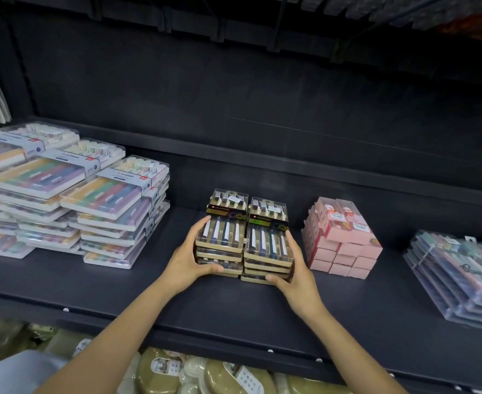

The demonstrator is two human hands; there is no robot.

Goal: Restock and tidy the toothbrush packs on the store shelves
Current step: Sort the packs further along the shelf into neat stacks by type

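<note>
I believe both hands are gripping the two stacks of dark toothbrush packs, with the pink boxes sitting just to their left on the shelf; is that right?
Not quite: the head view shows the pink boxes to the right of the dark toothbrush packs, not the left. The left hand and right hand do grip the two stacks on the shelf.

Shelf (262, 308) front strip lay bare before my two dark pack stacks (245, 237). Gap on their left toward the pastel pack stacks (97, 209) was wide; gap on their right to the pink boxes (345, 240) narrow. Back of shelf open behind them
</note>
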